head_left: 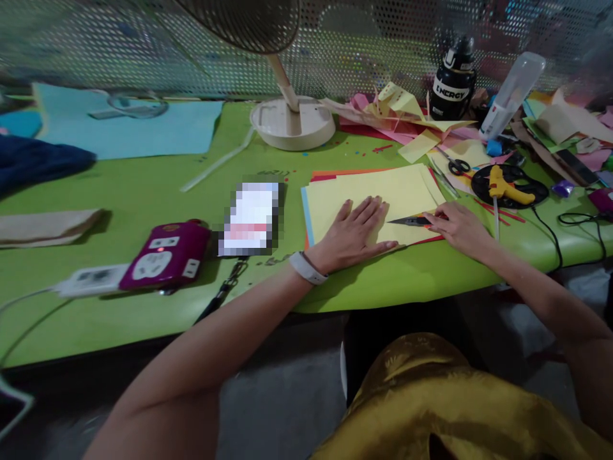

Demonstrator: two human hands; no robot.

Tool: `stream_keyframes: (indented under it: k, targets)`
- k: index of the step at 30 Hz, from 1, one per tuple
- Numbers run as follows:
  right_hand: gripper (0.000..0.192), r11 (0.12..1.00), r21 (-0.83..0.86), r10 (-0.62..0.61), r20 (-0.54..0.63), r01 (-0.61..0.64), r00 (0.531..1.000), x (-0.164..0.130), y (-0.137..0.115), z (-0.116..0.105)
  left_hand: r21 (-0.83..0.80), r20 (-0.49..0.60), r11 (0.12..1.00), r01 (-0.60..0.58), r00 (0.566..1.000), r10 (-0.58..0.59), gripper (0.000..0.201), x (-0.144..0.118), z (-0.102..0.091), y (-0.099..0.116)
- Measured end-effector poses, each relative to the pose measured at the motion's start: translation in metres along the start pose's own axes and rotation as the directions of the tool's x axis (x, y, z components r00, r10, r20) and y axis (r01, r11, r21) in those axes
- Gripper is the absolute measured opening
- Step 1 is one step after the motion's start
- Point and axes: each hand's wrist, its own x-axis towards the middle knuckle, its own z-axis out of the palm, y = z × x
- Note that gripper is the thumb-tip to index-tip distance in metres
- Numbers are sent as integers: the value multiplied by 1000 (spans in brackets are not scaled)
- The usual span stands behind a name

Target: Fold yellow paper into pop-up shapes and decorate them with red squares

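Note:
My left hand lies flat on a stack of coloured paper, fingers spread, with a pale band at the wrist. Yellow is the top sheet; blue, orange and red edges show beneath it. In my right hand is a dark, pointed cutting tool, held low over the sheet near its front right part. Its tip points left toward my left hand. My fingers cover its handle, so I cannot tell whether it is a knife or scissors.
Left of the paper lie a phone and a purple power socket box with a plug. Behind stands a fan. To the right are a yellow glue gun, scissors, paper scraps and a black bottle.

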Motion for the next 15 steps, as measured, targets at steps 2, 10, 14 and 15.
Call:
stream_keyframes:
  k: [2, 10, 14, 15]
  targets:
    - [35, 1000, -14, -9, 3, 9, 1000, 3, -2, 1, -4, -2, 1000, 4, 1000, -4, 96, 0, 1, -1]
    - [41, 994, -92, -53, 34, 56, 998, 8, -13, -1, -19, -18, 1000, -9, 1000, 9, 98, -2, 2, 0]
    - [38, 993, -85, -78, 23, 79, 997, 7, -10, -1, -47, 54, 999, 21, 998, -19, 98, 0, -7, 2]
    - [37, 993, -83, -83, 19, 85, 996, 7, -9, 0, -67, 95, 998, 20, 995, -14, 96, 1, -12, 0]
